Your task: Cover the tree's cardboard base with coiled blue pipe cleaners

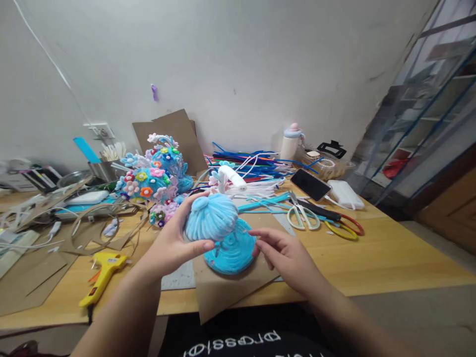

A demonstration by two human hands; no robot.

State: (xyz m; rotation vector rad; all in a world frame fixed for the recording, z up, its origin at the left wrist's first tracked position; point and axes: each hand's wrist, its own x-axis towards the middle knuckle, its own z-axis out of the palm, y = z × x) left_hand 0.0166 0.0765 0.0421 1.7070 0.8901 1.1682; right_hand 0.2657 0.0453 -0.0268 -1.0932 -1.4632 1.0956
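Observation:
My left hand (173, 243) is wrapped round a light-blue fuzzy dome (211, 218) with ridges fanning from a small knob. The thumb lies along its lower edge. Under and behind the dome is a round blue base (230, 260) coiled from the same fuzzy stems; the dome hides part of it, and I cannot tell how the two join. My right hand (282, 250) is at the base's right rim, fingers bent and partly apart, with nothing visible held in them. A brown cardboard sheet (211, 295) lies beneath the base.
A yellow glue gun (104, 277) lies at left. Behind it stand blue pieces covered in colourful fuzzy flowers (148, 183). Pipe cleaners (245, 163) pile up at the back. On the right are scissors (303, 213), red-and-yellow-handled pliers (345, 228), a phone (310, 184) and a bottle (291, 144).

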